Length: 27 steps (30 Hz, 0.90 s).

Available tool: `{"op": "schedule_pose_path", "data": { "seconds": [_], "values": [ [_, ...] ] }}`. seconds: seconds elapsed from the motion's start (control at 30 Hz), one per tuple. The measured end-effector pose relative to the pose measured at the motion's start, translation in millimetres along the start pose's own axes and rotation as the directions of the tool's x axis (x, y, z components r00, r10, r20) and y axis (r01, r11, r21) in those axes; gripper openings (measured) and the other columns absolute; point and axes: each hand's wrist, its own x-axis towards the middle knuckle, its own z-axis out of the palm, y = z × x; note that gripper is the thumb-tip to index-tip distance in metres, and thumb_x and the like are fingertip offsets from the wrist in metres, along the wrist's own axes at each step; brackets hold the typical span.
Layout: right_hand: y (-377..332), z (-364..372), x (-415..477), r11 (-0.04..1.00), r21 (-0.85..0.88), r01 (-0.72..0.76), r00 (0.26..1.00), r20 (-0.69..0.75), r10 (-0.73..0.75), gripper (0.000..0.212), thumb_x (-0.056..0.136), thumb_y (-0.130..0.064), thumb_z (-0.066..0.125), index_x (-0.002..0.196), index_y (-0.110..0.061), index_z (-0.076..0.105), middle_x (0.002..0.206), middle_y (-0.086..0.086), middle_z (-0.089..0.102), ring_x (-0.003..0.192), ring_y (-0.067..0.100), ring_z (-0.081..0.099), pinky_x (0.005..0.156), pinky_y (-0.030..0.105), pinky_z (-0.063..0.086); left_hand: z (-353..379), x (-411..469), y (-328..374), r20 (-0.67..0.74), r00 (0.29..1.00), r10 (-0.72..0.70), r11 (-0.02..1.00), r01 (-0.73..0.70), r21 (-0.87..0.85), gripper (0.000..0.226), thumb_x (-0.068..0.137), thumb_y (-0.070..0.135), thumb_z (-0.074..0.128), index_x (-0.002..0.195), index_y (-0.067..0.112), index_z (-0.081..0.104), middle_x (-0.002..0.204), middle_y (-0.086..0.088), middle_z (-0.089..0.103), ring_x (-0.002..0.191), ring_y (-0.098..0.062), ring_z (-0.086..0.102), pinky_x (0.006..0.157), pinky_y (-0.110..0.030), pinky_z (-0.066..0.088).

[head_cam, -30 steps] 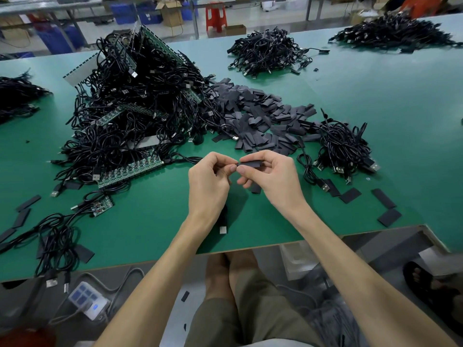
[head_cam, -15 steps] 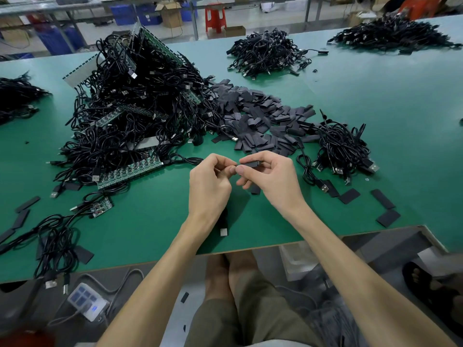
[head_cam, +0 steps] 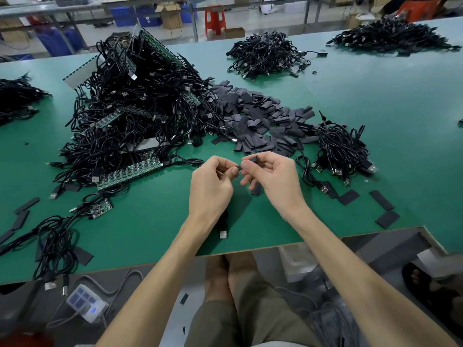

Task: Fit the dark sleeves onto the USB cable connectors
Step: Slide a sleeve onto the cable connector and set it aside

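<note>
My left hand pinches the small black end of a USB cable just above the green table. The cable hangs below that wrist, and its silver plug lies near the front edge. My right hand pinches a dark sleeve between thumb and fingers, its open end meeting the cable end. The fingers hide most of the sleeve. A heap of loose dark sleeves lies right behind my hands.
A big tangle of black cables with green circuit boards fills the left. A smaller cable bundle lies at the right, with loose flat sleeves near the front edge. More cable heaps sit farther back. A power strip lies below the table.
My hands have drawn closer together and less of the sleeve shows past my right fingers. The cable end now sits at the sleeve's mouth.
</note>
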Motion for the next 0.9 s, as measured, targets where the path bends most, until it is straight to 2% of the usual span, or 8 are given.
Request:
{"op": "schedule_pose_path", "data": {
  "seconds": [0.13,0.27,0.43,0.6,0.77,0.9],
  "values": [
    [0.0,0.1,-0.5,1.0,-0.022,0.004,1.0,-0.016,-0.004,0.005,0.091,-0.017,0.076,0.09,-0.014,0.073,0.075,0.009,0.076,0.063,0.024,0.072,0.055,0.027,0.053,-0.5,-1.1,-0.3,0.003,1.0,0.006,1.0,-0.006,0.011,0.02,0.095,0.01,0.068,0.081,0.025,0.065,0.074,0.01,0.068,0.067,-0.016,0.064,0.064,-0.031,0.051],
    [1.1,0.3,-0.2,1.0,-0.023,0.012,1.0,-0.015,-0.012,0.006,0.09,-0.022,0.076,0.09,-0.016,0.073,0.077,0.008,0.076,0.063,0.024,0.072,0.054,0.027,0.053,0.5,-0.6,-1.6,-0.005,1.0,0.005,1.0,-0.005,0.012,0.025,0.095,0.01,0.068,0.079,0.028,0.063,0.071,0.012,0.067,0.066,-0.014,0.064,0.063,-0.029,0.049],
    [1.9,-0.3,-0.1,0.997,-0.06,0.04,0.999,-0.007,-0.041,0.002,0.091,-0.028,0.074,0.09,-0.026,0.072,0.077,0.005,0.076,0.065,0.026,0.072,0.055,0.03,0.053,1.1,0.0,-2.8,-0.01,1.0,0.006,1.0,-0.006,0.01,0.025,0.095,0.009,0.067,0.08,0.029,0.062,0.073,0.012,0.068,0.066,-0.015,0.065,0.064,-0.032,0.051],
    [1.4,1.2,0.7,1.0,-0.023,-0.001,1.0,-0.003,0.001,0.011,0.097,-0.026,0.068,0.092,-0.016,0.071,0.076,0.005,0.074,0.062,0.025,0.071,0.051,0.03,0.051,1.1,0.4,-4.2,-0.017,0.999,0.028,0.999,-0.028,0.02,0.024,0.094,0.01,0.067,0.08,0.029,0.062,0.073,0.012,0.067,0.067,-0.015,0.064,0.064,-0.032,0.051],
    [-0.4,0.3,0.1,0.996,-0.085,-0.017,0.998,-0.057,0.012,0.028,0.101,-0.035,0.062,0.091,-0.01,0.069,0.073,0.004,0.073,0.062,0.028,0.071,0.052,0.039,0.055,2.3,-3.3,-4.0,0.027,0.985,0.171,0.981,-0.172,0.088,0.009,0.098,0.019,0.064,0.09,0.023,0.062,0.082,0.016,0.064,0.075,-0.005,0.058,0.067,-0.028,0.047],
    [-1.5,-0.4,1.3,0.997,-0.053,-0.059,0.997,-0.059,0.056,0.031,0.105,-0.033,0.056,0.096,-0.007,0.07,0.075,0.005,0.075,0.06,0.022,0.07,0.051,0.035,0.056,2.5,-4.4,-5.0,0.054,0.949,0.311,0.945,-0.314,0.094,0.003,0.1,0.021,0.064,0.099,0.022,0.061,0.093,0.013,0.062,0.076,-0.007,0.058,0.07,-0.025,0.047]
  ]
}}
